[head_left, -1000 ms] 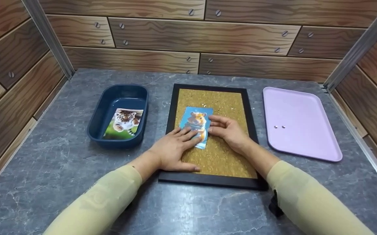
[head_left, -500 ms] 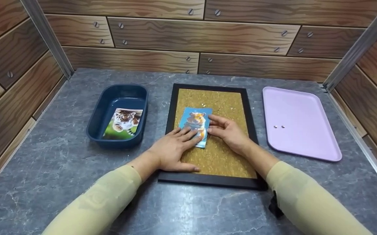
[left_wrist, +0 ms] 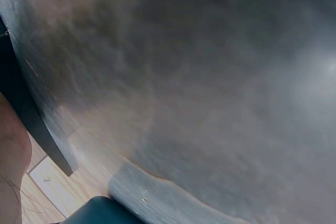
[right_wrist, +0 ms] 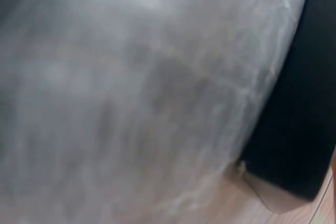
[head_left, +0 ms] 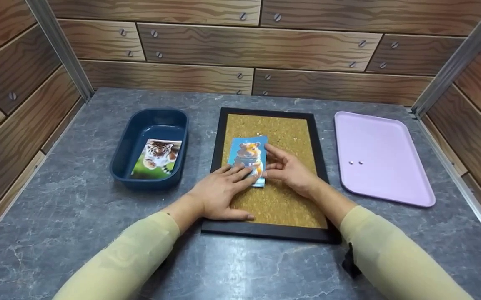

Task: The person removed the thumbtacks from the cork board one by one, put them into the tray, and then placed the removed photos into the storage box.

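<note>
In the head view a picture card (head_left: 249, 149) of a hamster on blue lies on a black-framed cork board (head_left: 282, 204). My left hand (head_left: 223, 192) lies flat over its lower left, fingers spread and thumb resting on the cork, hiding part of the picture. My right hand (head_left: 292, 171) touches the right edge of the card, index fingertip near the top corner and thumb lower down. Neither wrist view shows the card; the board's dark frame (right_wrist: 294, 103) appears in the right one.
Left of the board stands a dark blue tub (head_left: 117, 160) with a tiger picture card (head_left: 157, 157) inside. A lilac tray (head_left: 384, 158) on the right carries two small shiny round pieces (head_left: 356, 162). Small shiny bits (head_left: 259, 134) show on the upper cork.
The hamster card has turned slightly, its top corner moving left and its lower edge a little up and right. My right index finger has straightened along it; my left hand stays put.
</note>
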